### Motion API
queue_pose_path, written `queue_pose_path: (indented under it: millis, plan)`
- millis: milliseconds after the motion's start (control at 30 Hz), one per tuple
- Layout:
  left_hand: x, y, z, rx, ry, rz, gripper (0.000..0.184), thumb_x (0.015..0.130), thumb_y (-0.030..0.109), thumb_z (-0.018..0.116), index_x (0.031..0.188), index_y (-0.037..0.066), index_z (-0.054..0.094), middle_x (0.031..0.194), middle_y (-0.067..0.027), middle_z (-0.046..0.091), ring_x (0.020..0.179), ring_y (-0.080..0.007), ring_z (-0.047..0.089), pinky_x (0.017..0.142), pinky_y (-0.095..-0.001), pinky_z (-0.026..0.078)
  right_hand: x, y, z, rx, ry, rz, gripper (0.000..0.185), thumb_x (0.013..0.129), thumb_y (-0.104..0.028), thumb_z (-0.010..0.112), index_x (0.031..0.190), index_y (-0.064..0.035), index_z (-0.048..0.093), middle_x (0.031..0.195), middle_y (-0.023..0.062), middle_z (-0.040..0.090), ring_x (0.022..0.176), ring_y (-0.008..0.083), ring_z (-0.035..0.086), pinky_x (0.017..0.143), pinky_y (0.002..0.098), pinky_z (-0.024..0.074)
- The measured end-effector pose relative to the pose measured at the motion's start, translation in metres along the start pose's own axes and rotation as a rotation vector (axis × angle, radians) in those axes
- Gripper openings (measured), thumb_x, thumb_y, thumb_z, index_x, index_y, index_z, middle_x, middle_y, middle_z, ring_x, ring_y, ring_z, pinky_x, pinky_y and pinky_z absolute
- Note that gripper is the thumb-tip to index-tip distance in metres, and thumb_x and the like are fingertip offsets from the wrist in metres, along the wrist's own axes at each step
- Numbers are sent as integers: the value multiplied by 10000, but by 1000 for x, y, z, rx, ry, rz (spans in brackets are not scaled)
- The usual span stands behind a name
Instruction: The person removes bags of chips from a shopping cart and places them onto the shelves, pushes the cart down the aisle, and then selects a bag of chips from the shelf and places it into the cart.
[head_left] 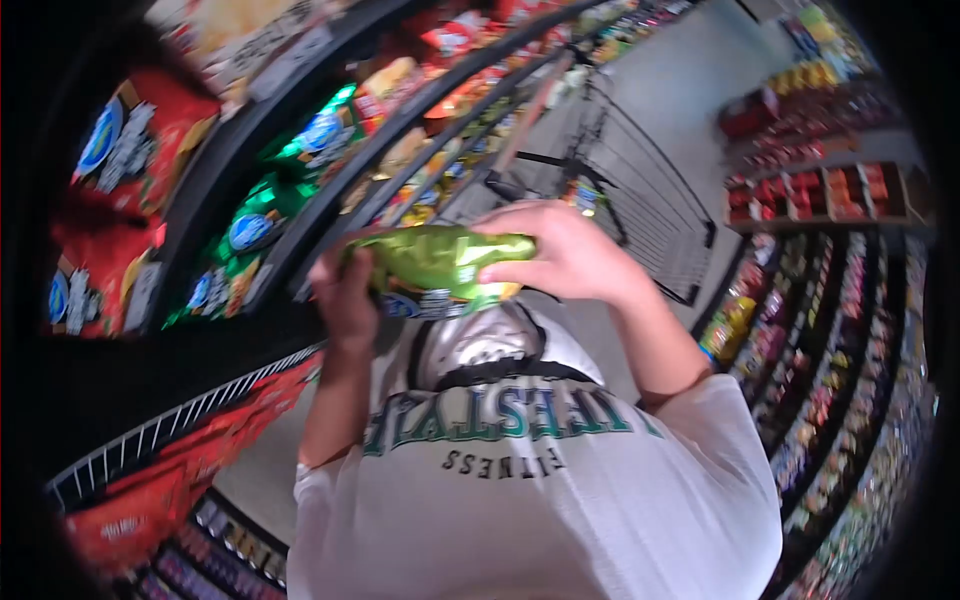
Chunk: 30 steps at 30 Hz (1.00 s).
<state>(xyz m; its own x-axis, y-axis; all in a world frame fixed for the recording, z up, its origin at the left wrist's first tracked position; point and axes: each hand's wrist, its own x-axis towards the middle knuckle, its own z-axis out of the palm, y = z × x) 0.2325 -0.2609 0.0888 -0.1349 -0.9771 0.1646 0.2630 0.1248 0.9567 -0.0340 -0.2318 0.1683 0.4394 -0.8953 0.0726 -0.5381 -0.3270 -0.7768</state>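
Note:
A shiny green snack bag [425, 262] is held up in front of my chest, lying sideways between both hands. My left hand [347, 298] grips its left end, the fingers partly dark and blurred. On the other end, my right hand [562, 250] is closed, with the thumb along the near face and the fingers over the top edge. A blue oval logo and pale lettering show along the bag's lower side. Green bags [255, 225] with a similar blue oval stand on the shelf left of my left hand.
Dark shelf edges [330, 180] run diagonally at left, with red bags [130, 170] beside them. A wire shopping cart [650, 180] stands ahead, beyond my right hand. Packed shelves [820, 370] line the right side. A wire rack [180, 410] with red packages is at lower left.

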Motion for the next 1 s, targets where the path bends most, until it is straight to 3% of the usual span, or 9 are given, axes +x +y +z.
queue_pose_path:
  millis: [67, 400, 733, 933, 967, 1000]
  plan:
    - [1, 4, 11, -145, -44, -14, 351, 969, 269, 604, 1037, -70, 664, 969, -149, 709, 837, -185, 672, 780, -302, 524, -4, 1, -4, 49, -22, 23, 410, 811, -221, 768, 1108, 47, 676, 1118, 210, 687, 1039, 354, 660, 918, 400, 507]
    - [4, -17, 18, -53, -16, 17, 309, 962, 220, 577, 1013, -69, 673, 983, -157, 700, 900, -193, 653, 842, -325, 503, -18, 20, -3, 81, 45, -65, 324, 915, -184, 648, 1147, 41, 669, 1161, 216, 675, 1068, 358, 657, 938, 398, 505]
    - [16, -22, 60, -74, 0, -146, 262, 975, 143, 526, 1014, -68, 676, 985, -143, 695, 908, -173, 643, 840, -295, 493, -40, 47, -25, 142, 71, -16, 316, 987, -167, 526, 1182, 55, 639, 1211, 229, 649, 1114, 383, 630, 978, 412, 485]
    - [40, -18, 99, 145, -223, -53, 217, 960, 87, 539, 1033, -57, 683, 997, -125, 698, 901, -159, 639, 835, -279, 485, -59, 54, -71, 26, 53, 118, 506, 914, -285, 633, 1288, 50, 570, 1207, 257, 632, 1148, 385, 607, 996, 423, 462]
    - [45, -14, 109, 206, -273, -7, 213, 955, 85, 546, 1038, -53, 685, 1000, -122, 699, 900, -160, 639, 832, -280, 483, -62, 62, -72, -22, 43, 121, 711, 821, -372, 726, 1350, 49, 505, 1217, 270, 613, 1142, 399, 601, 987, 433, 465]
    - [49, -13, 119, 267, -323, 38, 210, 950, 83, 552, 1044, -50, 686, 1003, -118, 700, 899, -160, 638, 830, -281, 481, -64, 66, -74, -63, 72, 102, 758, 795, -379, 746, 1362, 50, 486, 1232, 274, 602, 1144, 406, 596, 986, 440, 465]
